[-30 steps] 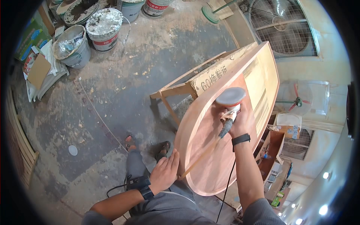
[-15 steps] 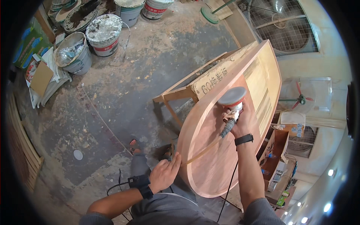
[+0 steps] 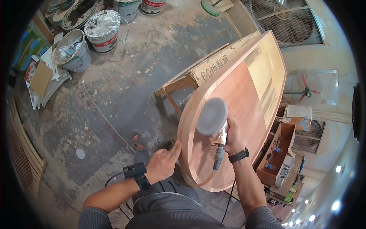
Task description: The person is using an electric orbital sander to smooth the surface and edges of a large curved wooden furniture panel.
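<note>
A large wooden piece with a raised, rounded rim lies across a stand, its inside reddish nearby and paler farther off. My right hand is closed around an air sander, whose round grey pad is tipped up toward the inner side of the rim. Whether the pad touches the wood, I cannot tell. From the sander's hose fitting, a tan air hose loops down over the near rim. My left hand has its fingers stretched out, the tips at the outside of the rim, holding nothing.
A wooden trestle supports the piece. Several buckets stand at the far left, beside sacks and an opened carton. Curved wood strips lie at the left edge. A fan and a wooden box are on the right.
My right hand has brought the sander nearer and leftward, turning its pad toward the left rim. My left hand has shifted slightly up and left along the rim. The hose now hangs in a loop.
</note>
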`<state>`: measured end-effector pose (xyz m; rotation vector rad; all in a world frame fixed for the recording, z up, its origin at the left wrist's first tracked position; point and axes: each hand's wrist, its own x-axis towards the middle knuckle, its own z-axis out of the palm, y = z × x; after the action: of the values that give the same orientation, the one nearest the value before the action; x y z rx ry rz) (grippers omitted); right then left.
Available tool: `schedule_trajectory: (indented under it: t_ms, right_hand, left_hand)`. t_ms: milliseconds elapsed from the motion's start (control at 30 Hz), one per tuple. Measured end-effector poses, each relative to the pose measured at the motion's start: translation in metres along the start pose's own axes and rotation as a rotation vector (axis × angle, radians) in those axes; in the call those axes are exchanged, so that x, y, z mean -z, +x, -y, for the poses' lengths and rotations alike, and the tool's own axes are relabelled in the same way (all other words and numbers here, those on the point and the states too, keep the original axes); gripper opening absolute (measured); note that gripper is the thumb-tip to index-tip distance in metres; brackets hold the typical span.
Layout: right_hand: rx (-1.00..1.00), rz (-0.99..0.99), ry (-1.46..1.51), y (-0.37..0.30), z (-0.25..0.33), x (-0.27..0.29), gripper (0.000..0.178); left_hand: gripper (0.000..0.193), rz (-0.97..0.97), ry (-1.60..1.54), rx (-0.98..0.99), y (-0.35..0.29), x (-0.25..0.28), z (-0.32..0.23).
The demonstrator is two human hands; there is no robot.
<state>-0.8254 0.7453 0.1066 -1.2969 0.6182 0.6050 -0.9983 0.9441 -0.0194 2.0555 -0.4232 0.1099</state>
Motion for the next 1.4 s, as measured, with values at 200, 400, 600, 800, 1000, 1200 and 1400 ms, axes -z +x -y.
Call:
schedule_trajectory:
  t_ms: [200,400,600,800,1000,1200,1400]
  right_hand:
    - [-0.086,0.051,-0.149,-0.026,-0.020,0.018,0.037]
    - [-0.170,0.197,-0.355,-0.050,-0.034,0.048,0.038]
    - [-0.228,0.318,-0.639,-0.071,-0.045,0.074,0.036]
    - [-0.098,0.618,-0.918,-0.084,-0.057,0.133,0.030]
    - [-0.434,0.631,-1.189,-0.105,-0.035,0.161,0.036]
    - [-0.609,0.627,-1.385,-0.118,-0.014,0.194,0.035]
    - [-0.430,0.609,-1.963,-0.121,0.009,0.248,0.042]
  left_hand:
    - [0.079,0.014,0.049,0.033,-0.002,-0.002,-0.005]
    - [0.073,0.012,0.056,0.083,-0.002,-0.001,-0.011]
    - [0.076,0.060,0.034,0.178,-0.002,0.003,-0.003]
    - [0.054,-0.195,0.102,0.230,-0.002,-0.005,-0.024]
    - [0.036,-0.489,0.343,0.172,-0.003,-0.026,-0.107]
    - [0.015,-0.097,0.424,-0.095,-0.015,-0.075,-0.149]
    - [0.016,0.076,0.397,-0.086,-0.014,-0.092,-0.159]
